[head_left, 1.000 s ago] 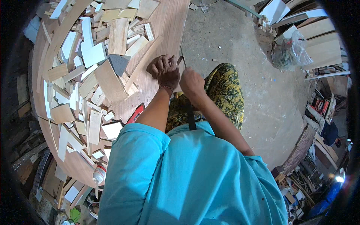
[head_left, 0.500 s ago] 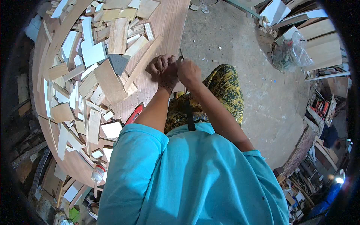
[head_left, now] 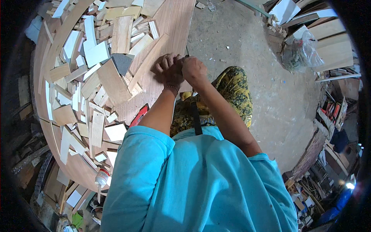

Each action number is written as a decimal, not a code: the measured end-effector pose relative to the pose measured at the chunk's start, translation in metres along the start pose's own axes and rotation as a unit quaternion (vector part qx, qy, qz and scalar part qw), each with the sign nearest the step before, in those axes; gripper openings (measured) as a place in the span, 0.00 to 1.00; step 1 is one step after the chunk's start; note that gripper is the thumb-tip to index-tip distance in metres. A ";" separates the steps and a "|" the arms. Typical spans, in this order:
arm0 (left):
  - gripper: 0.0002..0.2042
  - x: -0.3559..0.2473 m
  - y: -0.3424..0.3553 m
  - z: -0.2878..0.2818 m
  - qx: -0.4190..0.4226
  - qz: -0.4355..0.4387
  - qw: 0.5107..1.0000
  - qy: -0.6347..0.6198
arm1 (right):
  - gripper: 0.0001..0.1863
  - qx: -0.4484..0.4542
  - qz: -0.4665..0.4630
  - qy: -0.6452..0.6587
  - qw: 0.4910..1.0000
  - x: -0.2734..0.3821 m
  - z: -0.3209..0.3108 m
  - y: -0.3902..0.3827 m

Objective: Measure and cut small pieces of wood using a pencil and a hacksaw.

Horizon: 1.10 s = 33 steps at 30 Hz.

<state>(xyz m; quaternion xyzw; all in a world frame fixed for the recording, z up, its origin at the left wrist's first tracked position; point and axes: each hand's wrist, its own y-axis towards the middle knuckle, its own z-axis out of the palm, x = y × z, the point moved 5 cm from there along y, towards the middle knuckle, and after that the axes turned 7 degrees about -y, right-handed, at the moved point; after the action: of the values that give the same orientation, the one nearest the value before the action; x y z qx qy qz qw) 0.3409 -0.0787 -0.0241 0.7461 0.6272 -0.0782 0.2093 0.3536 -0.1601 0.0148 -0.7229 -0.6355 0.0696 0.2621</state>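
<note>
At the right-hand edge of the wooden panel [head_left: 172,27], my two hands are side by side and nearly touching. My left hand [head_left: 171,72] has its fingers bent, with the knuckles up and a shadow on the panel beside it; whatever lies under the fingers is hidden. Closed in a fist, my right hand [head_left: 194,72] grips a small dark thing [head_left: 186,56] whose tip shows between the hands; its kind is too hidden to name. Just left of my left hand, a long thin wood strip [head_left: 148,62] lies aslant on the panel.
Many wood offcuts [head_left: 113,81] are heaped over the panel's left side. A red and black object [head_left: 140,115] lies beside my left forearm. A glue bottle [head_left: 102,177] is at the lower left. Boards and a clear plastic bag [head_left: 305,52] stand across the concrete floor [head_left: 270,100].
My right hand has turned and shifted slightly, and less of the dark thing shows between the hands. My left hand stays in nearly the same place.
</note>
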 end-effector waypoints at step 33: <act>0.17 0.018 -0.007 -0.010 0.035 -0.025 0.999 0.024 | 0.12 0.001 -0.018 -0.027 0.999 0.007 0.018 -0.018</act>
<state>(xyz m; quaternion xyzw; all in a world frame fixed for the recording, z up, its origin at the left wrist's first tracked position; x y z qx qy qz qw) 0.3363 -0.0578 -0.0228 0.7385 0.6477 -0.0870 0.1656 0.3312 -0.1470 0.0091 -0.7089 -0.6553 0.0848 0.2468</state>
